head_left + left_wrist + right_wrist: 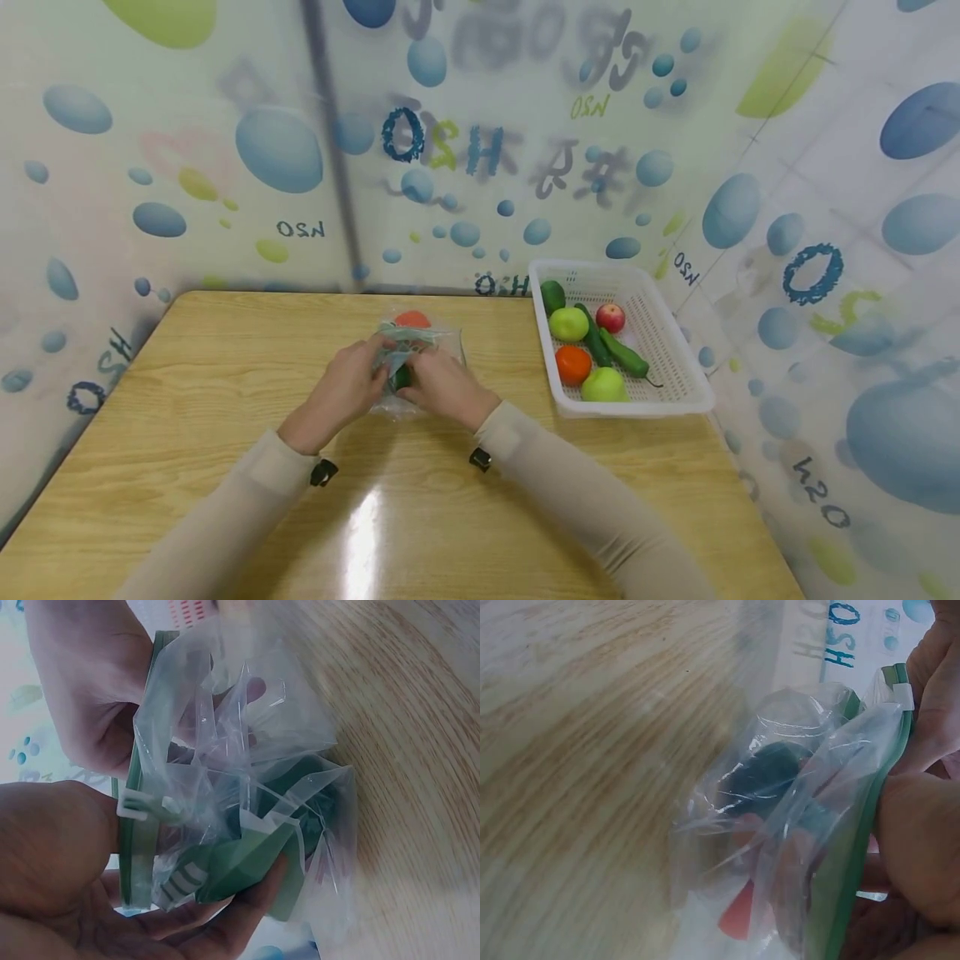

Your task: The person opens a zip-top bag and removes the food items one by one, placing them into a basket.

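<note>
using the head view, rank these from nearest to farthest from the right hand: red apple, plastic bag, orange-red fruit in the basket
1. Plastic bag: touching the right hand, over on its left side.
2. Orange-red fruit: to the hand's right, by the left wall of the white basket.
3. Red apple: farther right and farther back in the basket.

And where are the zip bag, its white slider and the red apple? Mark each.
Clear zip bag [232, 780]: left wrist view, on its crumpled clear film.
White slider [904, 697]: right wrist view, middle of its body.
Red apple [611, 317]: head view, middle of its skin.
</note>
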Available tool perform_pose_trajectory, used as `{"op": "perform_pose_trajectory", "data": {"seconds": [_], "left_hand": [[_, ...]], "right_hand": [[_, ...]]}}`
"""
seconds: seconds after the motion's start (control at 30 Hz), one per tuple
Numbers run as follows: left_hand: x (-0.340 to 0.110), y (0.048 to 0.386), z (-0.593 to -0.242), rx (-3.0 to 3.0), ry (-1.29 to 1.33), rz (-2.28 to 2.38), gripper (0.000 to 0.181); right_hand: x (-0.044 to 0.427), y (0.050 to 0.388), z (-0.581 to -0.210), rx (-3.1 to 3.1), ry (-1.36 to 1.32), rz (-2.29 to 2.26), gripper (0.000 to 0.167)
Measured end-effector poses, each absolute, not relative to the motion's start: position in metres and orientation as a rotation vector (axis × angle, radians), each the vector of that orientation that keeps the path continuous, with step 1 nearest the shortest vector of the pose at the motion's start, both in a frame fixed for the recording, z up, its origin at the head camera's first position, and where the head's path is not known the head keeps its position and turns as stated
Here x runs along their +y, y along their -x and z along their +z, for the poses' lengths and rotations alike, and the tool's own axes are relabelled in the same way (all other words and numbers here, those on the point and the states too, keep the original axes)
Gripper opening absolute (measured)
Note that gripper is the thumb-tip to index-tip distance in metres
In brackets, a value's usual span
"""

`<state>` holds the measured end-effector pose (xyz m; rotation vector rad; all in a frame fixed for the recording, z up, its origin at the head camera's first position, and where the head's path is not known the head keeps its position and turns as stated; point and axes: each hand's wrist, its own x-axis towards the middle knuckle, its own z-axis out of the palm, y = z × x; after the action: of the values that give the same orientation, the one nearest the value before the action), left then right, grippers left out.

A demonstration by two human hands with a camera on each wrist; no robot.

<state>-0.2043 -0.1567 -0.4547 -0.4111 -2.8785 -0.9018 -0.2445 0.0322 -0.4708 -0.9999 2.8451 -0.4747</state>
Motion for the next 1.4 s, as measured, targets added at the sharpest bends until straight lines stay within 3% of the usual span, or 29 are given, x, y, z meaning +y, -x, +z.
{"op": "perform_pose_trajectory", "data": {"seconds": [0.33, 0.6, 0.7, 0.9, 1.4], "left_hand": [[-0.157, 0.206, -0.457, -2.871, 0.426, -0.897, 0.038], [-0.156, 0.204, -0.456, -2.870, 0.421, -0.906, 0.038], [-0.157, 0.203, -0.458, -2.875, 0.413, -0.916, 0.039], [-0.157, 0.203, -0.458, -2.866, 0.419, -0.903, 0.039], [-0.156, 0.201, -0.459, -2.845, 0.417, -0.915, 0.040]], "right_hand": [[0.027, 0.243, -0.474, 2.861, 0.958, -0.456, 0.057], [0.025, 0.257, -0.498, 2.897, 1.003, -0.459, 0.061], [0.025, 0.253, -0.492, 2.883, 0.981, -0.457, 0.068], [0.025, 0.243, -0.471, 2.838, 0.919, -0.478, 0.067], [0.025, 0.247, -0.469, 2.750, 0.884, -0.514, 0.070]]}}
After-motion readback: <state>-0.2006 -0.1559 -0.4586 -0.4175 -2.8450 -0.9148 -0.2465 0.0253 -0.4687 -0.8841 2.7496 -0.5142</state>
